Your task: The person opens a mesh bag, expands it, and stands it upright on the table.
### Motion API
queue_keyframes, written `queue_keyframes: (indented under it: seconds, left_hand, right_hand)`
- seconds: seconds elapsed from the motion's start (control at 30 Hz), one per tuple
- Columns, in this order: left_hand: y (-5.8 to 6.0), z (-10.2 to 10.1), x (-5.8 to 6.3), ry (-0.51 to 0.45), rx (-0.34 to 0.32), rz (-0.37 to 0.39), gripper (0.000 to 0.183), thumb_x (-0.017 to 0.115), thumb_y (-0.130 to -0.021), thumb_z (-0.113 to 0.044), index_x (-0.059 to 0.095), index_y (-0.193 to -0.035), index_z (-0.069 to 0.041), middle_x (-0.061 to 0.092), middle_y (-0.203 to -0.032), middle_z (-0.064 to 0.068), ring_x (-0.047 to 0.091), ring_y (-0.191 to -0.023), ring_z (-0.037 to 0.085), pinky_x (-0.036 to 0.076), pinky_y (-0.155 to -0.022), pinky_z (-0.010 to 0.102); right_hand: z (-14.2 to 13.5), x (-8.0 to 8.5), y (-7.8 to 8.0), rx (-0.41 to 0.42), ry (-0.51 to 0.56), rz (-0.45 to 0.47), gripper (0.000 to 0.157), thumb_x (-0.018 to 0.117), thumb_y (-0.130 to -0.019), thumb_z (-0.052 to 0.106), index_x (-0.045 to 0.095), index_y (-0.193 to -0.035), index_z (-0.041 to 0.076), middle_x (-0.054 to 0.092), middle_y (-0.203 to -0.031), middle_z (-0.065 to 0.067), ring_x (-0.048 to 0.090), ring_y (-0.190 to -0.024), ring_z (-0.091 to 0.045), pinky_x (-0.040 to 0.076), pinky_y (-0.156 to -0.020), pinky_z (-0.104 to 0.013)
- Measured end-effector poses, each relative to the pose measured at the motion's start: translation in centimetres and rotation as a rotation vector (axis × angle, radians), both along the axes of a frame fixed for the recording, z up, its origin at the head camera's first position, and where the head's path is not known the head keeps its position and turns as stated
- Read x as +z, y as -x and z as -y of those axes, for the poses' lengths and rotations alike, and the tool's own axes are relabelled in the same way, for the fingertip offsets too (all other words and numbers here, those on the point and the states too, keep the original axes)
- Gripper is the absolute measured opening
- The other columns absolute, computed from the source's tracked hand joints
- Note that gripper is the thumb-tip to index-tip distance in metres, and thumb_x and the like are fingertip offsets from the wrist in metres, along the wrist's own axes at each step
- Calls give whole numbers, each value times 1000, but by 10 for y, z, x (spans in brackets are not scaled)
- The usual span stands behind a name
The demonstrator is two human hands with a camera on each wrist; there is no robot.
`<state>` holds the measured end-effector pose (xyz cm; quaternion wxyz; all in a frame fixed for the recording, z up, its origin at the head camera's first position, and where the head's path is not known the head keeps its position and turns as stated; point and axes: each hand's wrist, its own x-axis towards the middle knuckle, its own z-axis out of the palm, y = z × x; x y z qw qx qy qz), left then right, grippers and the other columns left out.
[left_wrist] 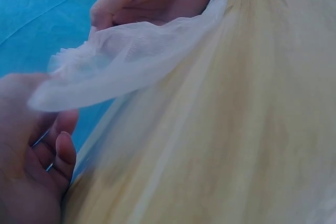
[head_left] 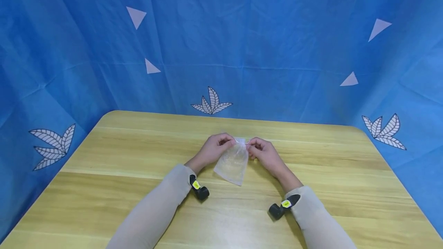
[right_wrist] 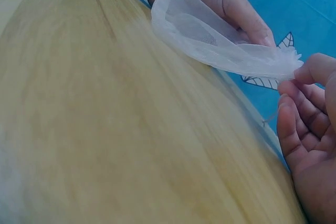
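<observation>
A sheer white drawstring pouch (head_left: pixel 231 166) hangs between both hands, its neck gathered at the top and its wider bottom toward me. At the left side of the neck, my left hand (head_left: pixel 215 150) pinches the drawstring between thumb and fingers. My right hand (head_left: pixel 265 153) pinches at the opposite side, its other fingers loosely bent. The right wrist view shows the ruffled mouth of the pouch (right_wrist: pixel 205 38) close to the right fingertips, with a thin string end (right_wrist: pixel 270 117) dangling below. Through the mesh no contents show.
A wooden table (head_left: pixel 138 153) with rounded far corners lies under the hands. Behind and beside it hangs a blue curtain (head_left: pixel 277 49) with white leaf and triangle prints. A black wrist camera (head_left: pixel 200 190) sits on the left sleeve, another camera (head_left: pixel 278 210) on the right.
</observation>
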<state>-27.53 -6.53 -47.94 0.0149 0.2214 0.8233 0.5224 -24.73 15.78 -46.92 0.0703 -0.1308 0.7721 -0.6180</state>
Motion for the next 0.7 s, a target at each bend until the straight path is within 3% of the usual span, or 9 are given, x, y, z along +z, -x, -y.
queue_keyframes:
  seconds: [0.7]
  left_hand:
    - [-1, 0, 2, -40, 66, 27, 14, 58, -100, -20, 68, -103, -11, 65, -94, -1, 55, -83, 15, 48, -72, 29]
  right_hand:
    - [0, -4, 4, -93, 108, 33, 12, 52, -98, 6, 59, -99, -3, 57, -80, -8, 53, -71, -17, 50, -65, -27]
